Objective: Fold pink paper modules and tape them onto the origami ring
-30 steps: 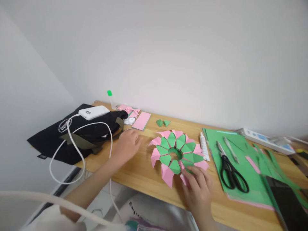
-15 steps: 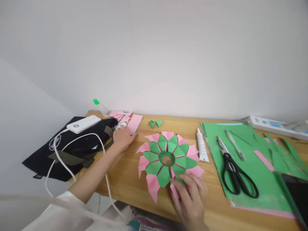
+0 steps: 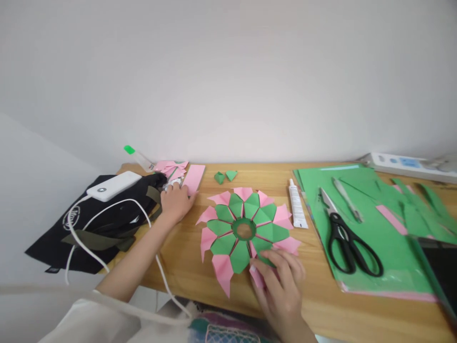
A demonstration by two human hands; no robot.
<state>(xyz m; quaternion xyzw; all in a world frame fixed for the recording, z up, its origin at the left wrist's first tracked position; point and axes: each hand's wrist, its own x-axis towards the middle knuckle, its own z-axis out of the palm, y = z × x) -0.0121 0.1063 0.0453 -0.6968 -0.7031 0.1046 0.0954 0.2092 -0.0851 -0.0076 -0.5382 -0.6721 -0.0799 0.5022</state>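
A paper flower (image 3: 240,256) with green inner petals, pink outer tips and a round hole at its centre lies on the wooden table. My right hand (image 3: 280,283) is closed on its lower right edge, fingers over a green petal and a pink piece by the thumb. At the left, my left hand (image 3: 175,204) reaches over the table, thumb spread apart, fingertips at a crumpled white tissue (image 3: 173,183). Just beyond that thumb lies a pink paper strip (image 3: 194,177). Two small folded green pieces (image 3: 219,177) sit behind the flower.
A glue tube (image 3: 297,205) lies right of the flower. Black scissors (image 3: 344,243) and a pen (image 3: 347,199) rest on green paper sheets (image 3: 360,257). Left are a black bag (image 3: 103,219), a white power bank (image 3: 114,185) with its cable, and a green-capped bottle (image 3: 141,159).
The view has shifted slightly, so everything sits a little higher and further left. Both hands keep nearly the same places, the left by the tissue and the right on the paper flower.
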